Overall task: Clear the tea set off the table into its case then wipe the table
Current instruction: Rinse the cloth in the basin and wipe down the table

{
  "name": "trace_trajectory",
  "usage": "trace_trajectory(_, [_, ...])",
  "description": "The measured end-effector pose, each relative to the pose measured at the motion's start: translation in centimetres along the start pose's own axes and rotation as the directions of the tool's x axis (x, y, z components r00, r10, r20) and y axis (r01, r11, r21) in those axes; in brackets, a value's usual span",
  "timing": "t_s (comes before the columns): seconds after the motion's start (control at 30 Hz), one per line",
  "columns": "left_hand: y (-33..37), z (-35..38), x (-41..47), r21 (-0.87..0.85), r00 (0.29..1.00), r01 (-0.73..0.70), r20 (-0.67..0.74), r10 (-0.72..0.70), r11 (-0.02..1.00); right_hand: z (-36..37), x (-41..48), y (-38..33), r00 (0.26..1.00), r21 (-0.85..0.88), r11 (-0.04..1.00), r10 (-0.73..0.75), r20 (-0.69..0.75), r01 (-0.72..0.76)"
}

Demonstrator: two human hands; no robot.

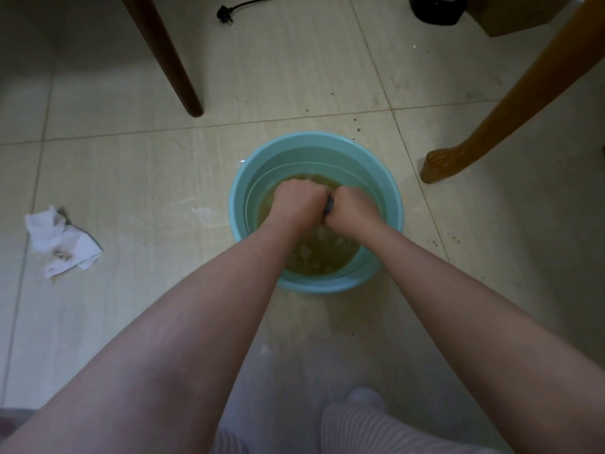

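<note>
A light blue plastic basin (389, 198) stands on the tiled floor and holds murky yellow-brown water. Over the water, my left hand (299, 204) and my right hand (352, 208) are clenched side by side. Between the two fists a small dark piece of cloth (329, 206) shows, gripped by both hands; most of it is hidden inside them. No tea set, case or table top is in view.
A crumpled, stained white tissue (62, 244) lies on the floor at the left. A dark wooden leg (170, 60) stands behind the basin, a curved orange wooden leg (484, 126) to the right. A black plug and cord (226, 9), a black object (435, 8) and a cardboard box (517, 18) sit at the back.
</note>
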State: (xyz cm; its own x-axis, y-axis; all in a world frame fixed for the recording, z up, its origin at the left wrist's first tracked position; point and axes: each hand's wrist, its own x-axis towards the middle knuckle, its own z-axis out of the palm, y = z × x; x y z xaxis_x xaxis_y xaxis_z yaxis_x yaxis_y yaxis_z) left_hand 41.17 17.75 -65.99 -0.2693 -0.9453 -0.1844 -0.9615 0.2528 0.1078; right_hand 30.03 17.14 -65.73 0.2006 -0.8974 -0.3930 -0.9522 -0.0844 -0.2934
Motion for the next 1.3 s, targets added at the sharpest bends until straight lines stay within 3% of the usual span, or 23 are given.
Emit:
trace_trajectory(0.13, [-0.1, 0.3, 0.0, -0.048, 0.998, 0.003, -0.070, -0.006, 0.999, 0.5, 0.1, 0.3, 0.999, 0.255, 0.966, 0.045, 0.009, -0.046])
trace_trajectory(0.23, [-0.9, 0.4, 0.8, -0.352, 0.990, 0.140, 0.044, -0.133, 0.926, 0.3, 0.4, 0.8, 0.991, 0.525, 0.841, 0.103, 0.082, -0.131])
trace_trajectory(0.33, [-2.4, 0.2, 0.6, -0.675, 0.929, 0.343, 0.348, -0.127, 0.653, -0.5, 0.5, 1.4, 0.971, 0.765, 0.599, 0.109, 0.212, -0.235])
trace_trajectory(0.37, [-3.0, 0.2, 0.0, -0.763, 0.894, 0.426, 0.439, -0.094, 0.487, -1.0, 0.6, 1.6, 0.968, 0.827, 0.505, 0.085, 0.237, -0.247])
trace_trajectory(0.4, [-3.4, 0.2, -0.6, -0.819, 0.849, 0.521, 0.526, -0.045, 0.241, -1.2, 0.7, 1.8, 0.965, 0.882, 0.397, 0.044, 0.259, -0.255])
trace_trajectory(0.43, [-3.7, 0.2, -1.2, -0.798, 0.799, 0.601, 0.600, 0.033, -0.036, -1.5, 0.7, 1.6, 0.961, 0.916, 0.300, 0.000, 0.278, -0.265])
trace_trajectory(0.47, [-3.9, 0.4, -1.7, -0.734, 0.768, 0.638, 0.628, 0.127, -0.232, -1.6, 0.8, 1.3, 0.956, 0.936, 0.213, -0.023, 0.291, -0.280])
trace_trajectory(0.53, [-3.5, 0.4, -2.4, -0.665, 0.762, 0.647, 0.585, 0.279, -0.373, -1.3, 1.2, 0.5, 0.961, 0.957, 0.090, 0.011, 0.277, -0.277])
trace_trajectory(0.6, [-2.2, 0.4, -2.4, -0.659, 0.785, 0.617, 0.550, 0.284, -0.430, -0.4, 1.7, -0.4, 0.958, 0.956, 0.074, 0.026, 0.284, -0.285])
trace_trajectory(0.7, [-1.3, 0.6, -2.0, -0.652, 0.799, 0.572, 0.580, 0.159, -0.498, 0.1, 1.7, -1.0, 0.943, 0.889, 0.330, 0.011, 0.334, -0.319])
trace_trajectory(0.8, [-2.2, 0.7, -2.2, -0.642, 0.788, 0.597, 0.581, 0.202, -0.481, -1.5, 0.6, -0.6, 0.939, 0.795, 0.555, -0.069, 0.336, -0.243])
trace_trajectory(0.87, [-2.9, 0.4, -2.0, -0.656, 0.789, 0.586, 0.596, 0.150, -0.475, -2.5, 0.2, -0.2, 0.965, 0.659, 0.750, -0.137, 0.223, -0.046])
trace_trajectory(0.9, [-3.0, 0.1, -1.8, -0.664, 0.781, 0.591, 0.614, 0.118, -0.458, -2.9, -0.2, 0.0, 0.973, 0.481, 0.870, -0.192, 0.130, 0.108])
trace_trajectory(0.93, [-3.2, -0.1, -1.6, -0.673, 0.764, 0.616, 0.638, 0.100, -0.411, -3.1, -0.9, -0.1, 0.963, 0.199, 0.949, -0.263, 0.065, 0.246])
trace_trajectory(1.0, [-3.5, -0.7, -1.3, -0.684, 0.727, 0.682, 0.671, 0.146, -0.258, -2.8, -2.0, -0.5, 0.907, -0.269, 0.869, -0.419, 0.043, 0.414])
trace_trajectory(1.03, [-3.6, -0.8, -1.3, -0.687, 0.712, 0.702, 0.680, 0.177, -0.186, -2.2, -2.2, -0.4, 0.879, -0.372, 0.810, -0.476, 0.039, 0.454])
trace_trajectory(1.1, [-3.8, -0.8, -1.3, -0.708, 0.699, 0.705, 0.687, 0.198, -0.034, -1.4, -2.4, -0.2, 0.854, -0.417, 0.777, -0.521, -0.005, 0.472])
trace_trajectory(1.2, [-2.8, -1.2, -1.3, -0.757, 0.723, 0.617, 0.653, 0.226, 0.215, -1.4, -2.3, 0.1, 0.829, -0.309, 0.818, -0.542, -0.135, 0.485])
trace_trajectory(1.3, [-1.6, -1.6, -0.9, -0.740, 0.770, 0.478, 0.612, 0.179, 0.472, -1.6, -1.6, 0.1, 0.790, -0.562, 0.698, -0.600, -0.123, 0.444])
